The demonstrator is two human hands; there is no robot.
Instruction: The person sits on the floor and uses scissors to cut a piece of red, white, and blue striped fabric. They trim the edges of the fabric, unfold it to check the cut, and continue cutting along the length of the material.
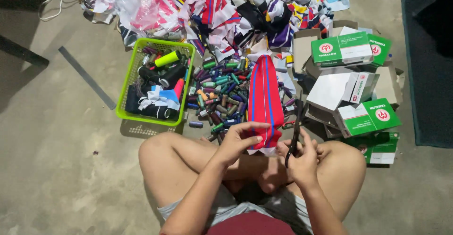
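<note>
On bare concrete floor, person sits cross-legged. Left hand grip pinches lower edge of red striped fabric piece, held upright over knees, 12 o'clock from lap. Right hand grip closed around black scissors, blades just beside cloth edge. Risks: blade nicking left fingers, crooked cut if cloth sags. Thread spools at 11, green basket at 10, green boxes at 1, scrap pile at 12. Dim room.
</note>
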